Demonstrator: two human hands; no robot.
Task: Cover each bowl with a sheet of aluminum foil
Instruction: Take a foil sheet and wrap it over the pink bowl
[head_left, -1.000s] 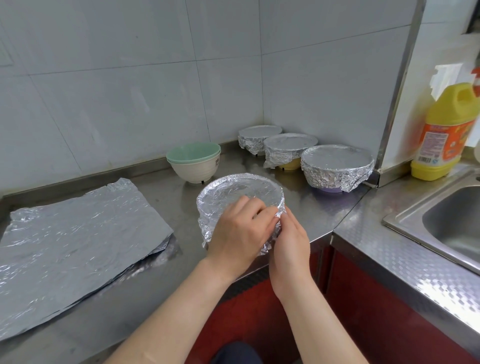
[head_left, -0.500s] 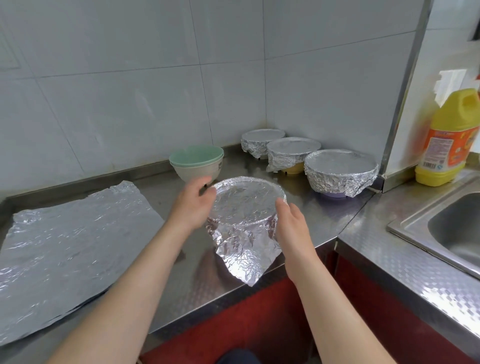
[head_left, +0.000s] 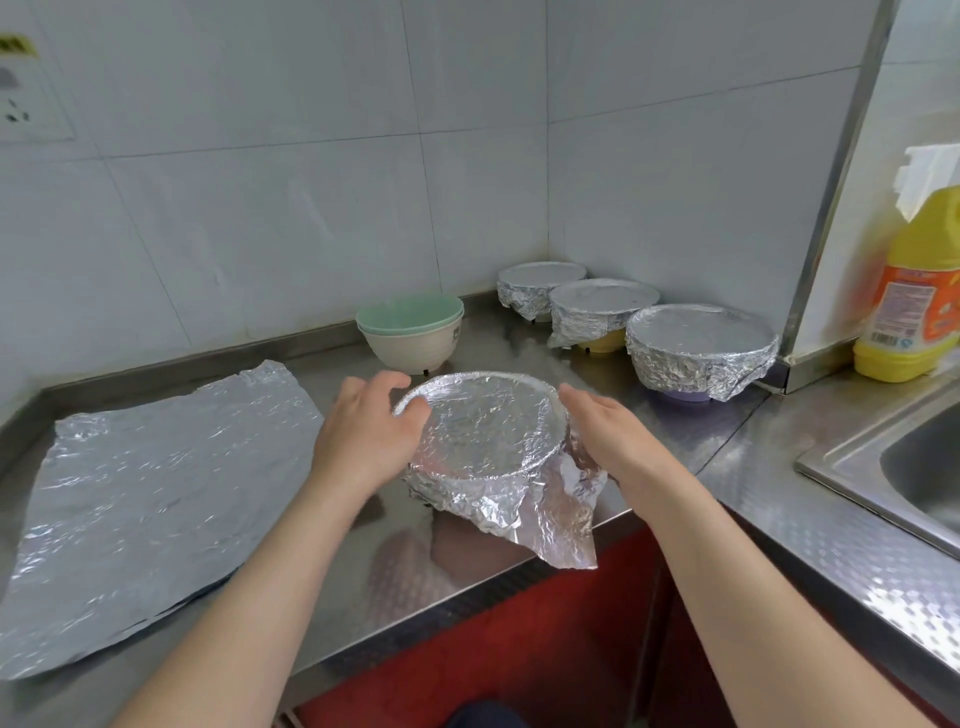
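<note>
A foil-covered bowl (head_left: 483, 431) is held between both hands just above the steel counter (head_left: 727, 447), tilted a little toward me. My left hand (head_left: 366, 439) grips its left side with the thumb on the rim. Pressed against the bowl's right side is my right hand (head_left: 605, 441). A loose foil corner (head_left: 561, 530) hangs down at the front right. Three foil-covered bowls (head_left: 701, 348) stand in the back corner. Two uncovered bowls (head_left: 410, 332), green inside cream, are stacked by the back wall. Flat foil sheets (head_left: 156, 499) lie on the left.
A yellow detergent bottle (head_left: 914, 306) stands at the right behind a steel sink (head_left: 919, 467). Tiled walls close the back and the corner. The counter's front edge (head_left: 467, 592) runs just under the held bowl, with red cabinet fronts below.
Both hands left the near rim, where they pressed the foil, and took the bowl by its sides. The bowl has risen off the counter, and a foil corner now hangs free.
</note>
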